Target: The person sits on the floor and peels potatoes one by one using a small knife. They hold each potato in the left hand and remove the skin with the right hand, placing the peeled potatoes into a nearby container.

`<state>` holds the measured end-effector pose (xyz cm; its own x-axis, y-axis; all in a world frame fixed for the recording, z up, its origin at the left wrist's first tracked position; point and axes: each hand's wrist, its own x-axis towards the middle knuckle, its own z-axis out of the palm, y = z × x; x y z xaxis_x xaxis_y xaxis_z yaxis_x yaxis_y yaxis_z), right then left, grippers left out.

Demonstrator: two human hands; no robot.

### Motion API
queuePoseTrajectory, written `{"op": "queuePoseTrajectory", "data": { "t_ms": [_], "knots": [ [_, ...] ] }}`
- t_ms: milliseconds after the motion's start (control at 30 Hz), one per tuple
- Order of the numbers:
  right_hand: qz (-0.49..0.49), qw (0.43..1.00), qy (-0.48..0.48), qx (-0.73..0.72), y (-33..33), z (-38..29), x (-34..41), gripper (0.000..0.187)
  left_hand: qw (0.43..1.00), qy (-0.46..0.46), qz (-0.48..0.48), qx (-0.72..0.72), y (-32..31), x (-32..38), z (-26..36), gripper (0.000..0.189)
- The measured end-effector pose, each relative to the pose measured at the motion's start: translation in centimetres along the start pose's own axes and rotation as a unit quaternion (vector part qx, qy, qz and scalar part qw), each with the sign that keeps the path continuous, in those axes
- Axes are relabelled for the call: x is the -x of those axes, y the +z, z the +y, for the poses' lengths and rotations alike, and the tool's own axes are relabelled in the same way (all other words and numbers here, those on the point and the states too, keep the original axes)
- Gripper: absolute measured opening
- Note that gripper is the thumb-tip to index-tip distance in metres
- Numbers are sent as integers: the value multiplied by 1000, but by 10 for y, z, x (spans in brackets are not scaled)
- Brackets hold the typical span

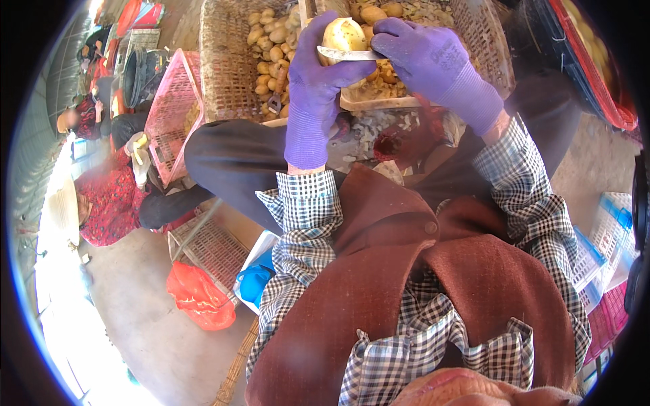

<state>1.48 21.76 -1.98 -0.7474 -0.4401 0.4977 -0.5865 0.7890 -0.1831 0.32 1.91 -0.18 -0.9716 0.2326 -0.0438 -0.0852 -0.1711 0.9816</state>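
Observation:
My left hand [316, 66], in a purple glove, holds a partly peeled potato [345, 34] with a pale, freshly cut surface and small dark specks. My right hand [424, 56], gloved the same way, grips a knife whose pale blade [350, 54] lies across the near side of the potato; its handle is hidden in my fist. Both hands are above a plastic crate [378, 103] of peelings and potatoes, in front of my knees. Unpeeled potatoes [271, 56] fill part of a larger crate [228, 66] on the left.
At left sits a co-worker [109, 203] in a patterned red top, beside a pink crate [170, 111]. A red-rimmed container [584, 56] of potatoes stands at far right. A red mesh bag [200, 297] and another crate [216, 246] lie on the floor at left.

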Motion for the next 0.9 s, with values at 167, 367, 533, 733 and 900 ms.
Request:
{"op": "queuePoseTrajectory", "data": {
  "t_ms": [167,367,533,733,900],
  "knots": [
    [-47,997,47,42,13,-1,1,23,1000,-17,11,-19,6,1,-2,81],
    [-85,993,81,13,27,26,2,18,997,-69,-10,11,8,2,-4,77],
    [-8,985,170,-22,38,57,11,14,999,-41,10,-1,11,8,5,79],
    [-81,995,55,-32,14,8,2,22,999,-10,20,-43,2,3,-5,85],
    [-57,998,41,-2,16,-1,1,22,989,36,41,-137,1,-1,-13,83]
  ]
}}
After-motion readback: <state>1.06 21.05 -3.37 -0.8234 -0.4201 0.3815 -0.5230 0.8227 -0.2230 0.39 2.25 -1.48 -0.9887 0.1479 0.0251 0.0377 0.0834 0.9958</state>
